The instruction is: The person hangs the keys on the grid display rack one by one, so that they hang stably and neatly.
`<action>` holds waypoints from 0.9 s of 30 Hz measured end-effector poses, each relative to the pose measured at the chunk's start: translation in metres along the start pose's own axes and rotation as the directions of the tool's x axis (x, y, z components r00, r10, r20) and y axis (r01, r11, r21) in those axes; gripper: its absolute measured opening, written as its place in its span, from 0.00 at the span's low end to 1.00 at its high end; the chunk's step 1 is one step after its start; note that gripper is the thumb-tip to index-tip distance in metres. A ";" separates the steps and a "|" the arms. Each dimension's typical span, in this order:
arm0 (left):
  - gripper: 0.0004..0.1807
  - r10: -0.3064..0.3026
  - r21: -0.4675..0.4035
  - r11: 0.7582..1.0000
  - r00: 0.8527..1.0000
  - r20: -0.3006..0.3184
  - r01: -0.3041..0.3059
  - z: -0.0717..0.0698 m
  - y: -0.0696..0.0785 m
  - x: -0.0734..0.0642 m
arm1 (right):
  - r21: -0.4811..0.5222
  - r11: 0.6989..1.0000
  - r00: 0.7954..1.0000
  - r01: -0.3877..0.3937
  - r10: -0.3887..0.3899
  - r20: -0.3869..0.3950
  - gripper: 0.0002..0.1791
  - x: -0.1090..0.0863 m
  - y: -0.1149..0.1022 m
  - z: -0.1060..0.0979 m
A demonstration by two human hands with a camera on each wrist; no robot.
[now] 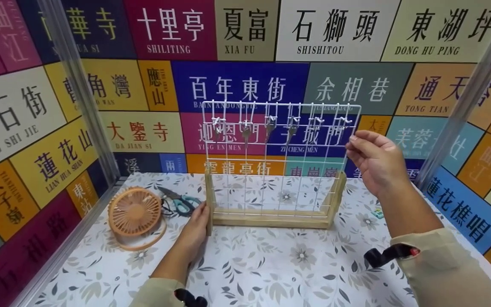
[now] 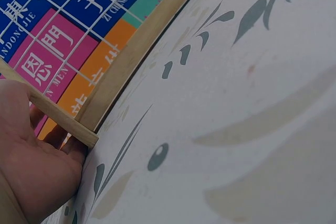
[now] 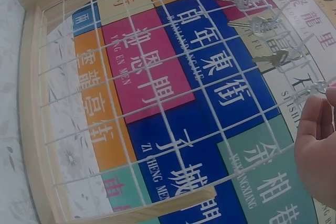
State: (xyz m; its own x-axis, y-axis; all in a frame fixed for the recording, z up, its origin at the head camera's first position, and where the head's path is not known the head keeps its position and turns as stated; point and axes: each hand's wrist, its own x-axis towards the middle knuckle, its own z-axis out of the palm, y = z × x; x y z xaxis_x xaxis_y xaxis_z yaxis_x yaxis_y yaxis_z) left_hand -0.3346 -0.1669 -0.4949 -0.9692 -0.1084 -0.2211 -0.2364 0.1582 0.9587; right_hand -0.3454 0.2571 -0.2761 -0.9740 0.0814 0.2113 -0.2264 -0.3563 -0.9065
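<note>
A white wire grid (image 1: 279, 160) stands upright in a wooden stand (image 1: 271, 219). Several metal keys (image 1: 246, 131) hang side by side from its upper wires on white ties. My left hand (image 1: 196, 224) grips the stand's left post low down, with the thumb on one side and fingers behind, as the left wrist view (image 2: 42, 161) shows. At the grid's upper right edge, the thumb and curled fingers of my right hand (image 1: 377, 157) come together. In the right wrist view, they pinch what looks like the last key (image 3: 317, 87); the fingers partly hide it.
An orange fan (image 1: 134, 212) with a round loop base lies on the left of the patterned tablecloth (image 1: 288, 268). Scissors (image 1: 181, 202) with teal handles lie between it and the stand. A small green packet (image 1: 376, 212) is to the right. A colourful sign wall (image 1: 241, 81) stands behind.
</note>
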 end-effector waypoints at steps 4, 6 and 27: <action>0.42 0.000 -0.006 1.000 1.000 0.003 0.000 -0.001 0.000 0.000 | 0.049 0.999 1.000 -0.013 0.013 0.009 0.20 -0.008 0.012 -0.002; 0.42 0.012 -0.006 1.000 1.000 0.001 -0.012 -0.001 0.000 -0.001 | 0.065 0.998 1.000 -0.012 0.012 0.001 0.19 -0.012 0.018 -0.003; 0.40 -0.014 -0.034 0.999 1.000 -0.004 0.014 -0.002 0.003 -0.003 | -0.002 1.000 1.000 -0.013 0.013 0.023 0.08 -0.041 0.078 -0.027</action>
State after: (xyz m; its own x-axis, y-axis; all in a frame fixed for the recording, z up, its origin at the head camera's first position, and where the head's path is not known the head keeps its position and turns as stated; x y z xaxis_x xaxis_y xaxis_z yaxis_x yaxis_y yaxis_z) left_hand -0.3325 -0.1678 -0.4916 -0.9656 -0.1141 -0.2335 -0.2470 0.1236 0.9611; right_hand -0.3232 0.2507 -0.3654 -0.9765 0.0557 0.2081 -0.2142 -0.3550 -0.9100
